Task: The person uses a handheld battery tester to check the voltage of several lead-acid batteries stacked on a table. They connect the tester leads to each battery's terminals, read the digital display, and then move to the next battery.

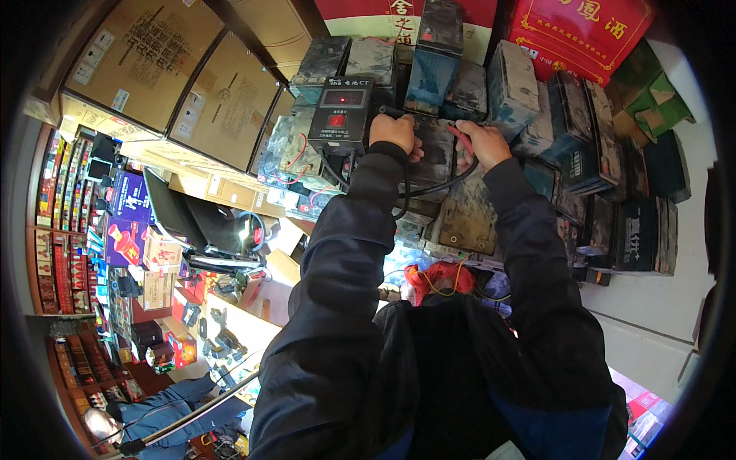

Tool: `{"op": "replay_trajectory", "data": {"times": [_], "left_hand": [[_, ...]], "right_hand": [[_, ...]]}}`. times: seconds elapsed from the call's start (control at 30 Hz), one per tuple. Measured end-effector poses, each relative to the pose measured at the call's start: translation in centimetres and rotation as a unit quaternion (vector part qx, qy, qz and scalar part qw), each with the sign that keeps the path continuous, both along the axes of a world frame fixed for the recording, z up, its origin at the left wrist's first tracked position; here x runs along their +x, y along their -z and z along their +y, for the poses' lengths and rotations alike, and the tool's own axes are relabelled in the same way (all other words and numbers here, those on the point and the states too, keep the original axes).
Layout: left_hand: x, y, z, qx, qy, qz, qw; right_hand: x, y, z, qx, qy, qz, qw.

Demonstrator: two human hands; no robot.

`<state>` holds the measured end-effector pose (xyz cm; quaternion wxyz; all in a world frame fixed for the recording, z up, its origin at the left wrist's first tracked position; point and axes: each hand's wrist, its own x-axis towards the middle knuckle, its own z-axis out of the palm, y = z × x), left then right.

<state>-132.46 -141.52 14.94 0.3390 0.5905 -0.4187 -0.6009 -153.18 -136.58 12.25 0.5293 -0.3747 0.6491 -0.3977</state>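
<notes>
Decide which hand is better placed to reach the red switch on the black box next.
Likely the left hand: it is beside the black box with the red switch; the right hand is farther off, gripping a red handle.

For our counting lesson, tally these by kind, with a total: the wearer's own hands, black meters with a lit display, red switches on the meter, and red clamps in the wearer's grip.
Left hand and right hand: 2
Meter: 1
Red switch: 1
Red clamp: 1
Total: 5
</notes>
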Motion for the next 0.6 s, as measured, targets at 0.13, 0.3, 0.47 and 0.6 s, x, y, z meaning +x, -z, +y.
{"op": "replay_trajectory", "data": {"times": [0.13, 0.3, 0.47, 0.6], "left_hand": [[-0.13, -0.08, 0.21, 0.003, -0.012, 0.004, 1.0], [-0.12, -0.05, 0.11, -0.004, -0.009, 0.001, 1.0], [-0.13, -0.06, 0.17, -0.002, -0.012, 0.013, 1.0], [-0.17, -0.17, 0.22, -0.005, -0.008, 0.0, 1.0]], "right_hand": [[-0.05, 0.15, 0.02, -0.01, -0.005, -0.016, 1.0], [-0.04, 0.1, -0.06, 0.011, 0.0, -0.002, 1.0], [0.11, 0.34, -0.1, -0.031, 0.018, -0.036, 0.999], [0.04, 0.56, -0.14, -0.034, 0.015, -0.047, 0.998]]}}
